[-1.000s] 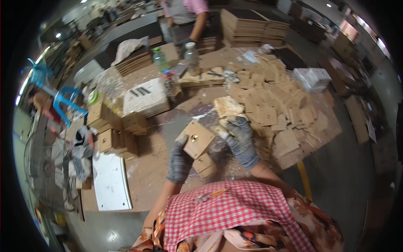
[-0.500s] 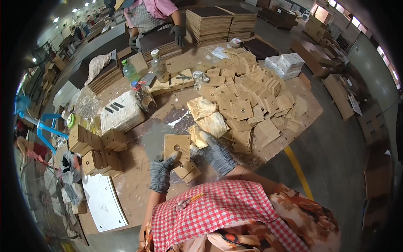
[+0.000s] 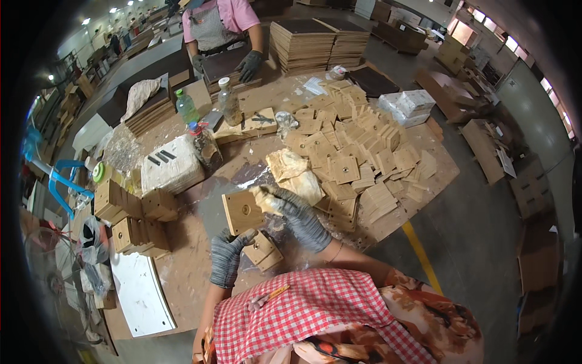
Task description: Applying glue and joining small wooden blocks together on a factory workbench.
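My left hand (image 3: 227,257), in a grey knit glove, grips the lower edge of a square wooden plate (image 3: 237,216) with a round hole in its middle. The plate stands tilted up above the worktable. My gloved right hand (image 3: 302,222) is closed on a crumpled cream rag (image 3: 265,198), which meets the plate's right edge. Below them, close to my apron, lie a few more wooden plates (image 3: 265,255). Just beyond my right hand is a yellowish folded cloth (image 3: 290,165).
A large heap of wooden plates (image 3: 348,170) covers the right side of the table. To the left stand stacked plates (image 3: 113,201), a white-wrapped bundle (image 3: 173,168) and several bottles (image 3: 229,102). A co-worker (image 3: 221,27) stands across the table by stacked boards.
My right hand has lifted the rag from beside the folded cloth onto the plate's right edge. My left hand has moved slightly left and tilted the plate up.
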Demonstrator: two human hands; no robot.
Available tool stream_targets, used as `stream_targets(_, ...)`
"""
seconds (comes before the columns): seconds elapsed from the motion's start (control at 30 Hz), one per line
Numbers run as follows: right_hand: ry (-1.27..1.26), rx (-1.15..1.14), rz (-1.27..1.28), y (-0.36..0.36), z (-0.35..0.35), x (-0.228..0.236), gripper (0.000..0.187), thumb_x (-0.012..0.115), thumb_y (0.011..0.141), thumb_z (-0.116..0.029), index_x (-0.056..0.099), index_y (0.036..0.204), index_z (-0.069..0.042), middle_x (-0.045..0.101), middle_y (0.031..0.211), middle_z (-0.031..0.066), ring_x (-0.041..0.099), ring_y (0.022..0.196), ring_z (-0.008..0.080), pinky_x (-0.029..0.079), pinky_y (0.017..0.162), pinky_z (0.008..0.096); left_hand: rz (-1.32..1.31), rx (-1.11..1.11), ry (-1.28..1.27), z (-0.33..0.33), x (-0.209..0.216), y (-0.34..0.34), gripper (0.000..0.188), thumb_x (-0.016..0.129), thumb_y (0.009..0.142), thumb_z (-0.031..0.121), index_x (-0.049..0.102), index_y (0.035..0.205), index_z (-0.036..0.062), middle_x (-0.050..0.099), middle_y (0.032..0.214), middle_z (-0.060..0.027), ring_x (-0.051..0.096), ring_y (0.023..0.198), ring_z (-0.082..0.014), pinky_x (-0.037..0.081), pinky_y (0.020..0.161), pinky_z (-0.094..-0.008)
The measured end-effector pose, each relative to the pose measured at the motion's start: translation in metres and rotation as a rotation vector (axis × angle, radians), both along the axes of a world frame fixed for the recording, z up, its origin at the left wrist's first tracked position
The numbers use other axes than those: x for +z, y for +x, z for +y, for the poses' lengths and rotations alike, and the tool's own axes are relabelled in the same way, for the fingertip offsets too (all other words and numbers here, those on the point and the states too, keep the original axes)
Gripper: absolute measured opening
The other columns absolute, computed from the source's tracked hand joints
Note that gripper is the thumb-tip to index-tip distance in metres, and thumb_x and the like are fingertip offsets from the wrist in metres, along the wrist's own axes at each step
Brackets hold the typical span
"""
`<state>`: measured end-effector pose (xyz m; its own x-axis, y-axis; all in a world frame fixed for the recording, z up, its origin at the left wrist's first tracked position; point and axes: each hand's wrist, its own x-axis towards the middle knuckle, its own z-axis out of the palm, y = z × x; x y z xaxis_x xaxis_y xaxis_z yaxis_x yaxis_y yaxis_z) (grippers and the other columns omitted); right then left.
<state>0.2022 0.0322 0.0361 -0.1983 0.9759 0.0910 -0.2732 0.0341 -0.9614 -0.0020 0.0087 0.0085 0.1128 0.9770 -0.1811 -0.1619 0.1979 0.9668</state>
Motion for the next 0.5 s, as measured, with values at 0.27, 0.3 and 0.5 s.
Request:
stream_targets(0.27,0.243,-0.039,-0.044,-0.003,-0.004,-0.021,0.043,0.056,0.093,-0.017,0.047,0.132,-0.001,0.053,0.126,0.0078,0.049,0.118,0.0157,0.043,0.100,0.0300,-0.060,0.033,-0.027,-0.005,0.004,0.009,0.032,0.072,0.080,0.011,0.063,0.108,-0.0016,0.068,0.096,-0.0118,0.065,0.084,-0.0167,0.054,0.069,-0.0281)
stream_targets(0.3,0.240,-0.040,-0.042,-0.005,-0.006,-0.019,0.043,0.056,0.093,-0.017,0.047,0.132,-0.001,0.053,0.126,0.0078,0.049,0.118,0.0157,0.043,0.100,0.0300,-0.018,0.025,-0.018,-0.006,0.005,0.009,0.032,0.073,0.080,0.009,0.063,0.108,-0.0018,0.068,0.096,-0.0116,0.065,0.085,-0.0158,0.054,0.070,-0.0279)
stream_targets(0.5,-0.055,0.141,0.265,-0.004,-0.003,-0.014,0.041,0.061,0.084,0.000,0.057,0.121,-0.016,0.053,0.129,0.0108,0.050,0.121,0.0266,0.044,0.100,0.0339,0.339,-0.008,0.176,-0.010,0.030,0.026,0.045,0.078,0.074,0.010,0.058,0.113,-0.0042,0.068,0.097,-0.0094,0.064,0.086,-0.0133,0.052,0.074,-0.0264)
